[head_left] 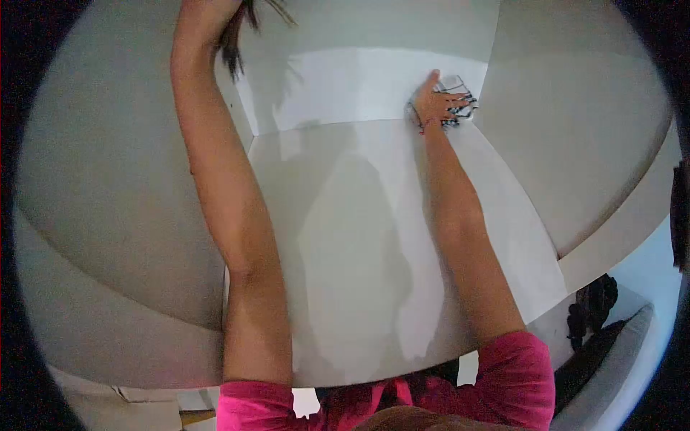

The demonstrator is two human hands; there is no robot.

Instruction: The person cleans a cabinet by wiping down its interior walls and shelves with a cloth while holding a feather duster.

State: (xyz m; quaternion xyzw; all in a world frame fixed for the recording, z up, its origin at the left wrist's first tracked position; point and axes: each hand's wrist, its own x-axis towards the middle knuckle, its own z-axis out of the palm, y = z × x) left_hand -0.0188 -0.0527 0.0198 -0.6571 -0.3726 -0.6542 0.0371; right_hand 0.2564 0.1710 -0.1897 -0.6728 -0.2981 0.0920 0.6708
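My right hand [433, 108] lies over a black-and-white patterned cloth [460, 85], its fingers spread across it. It presses the cloth against the white back wall [345, 86], close to the right inner corner where wall and base panel [352, 237] meet. My left arm reaches up along the left side, and only the base of my left hand [207, 16] shows at the top edge. Its fingers are out of the picture. Dark thin strands [231, 54] hang beside that wrist; what they belong to cannot be made out.
Side panels rise at the left [108, 158] and the right [575, 122], enclosing the white space. Its front edge runs close to my body. At the lower right are a grey cushioned seat [632, 352] and dark items [593, 309]. Boxy pale things [147, 409] stand at the lower left.
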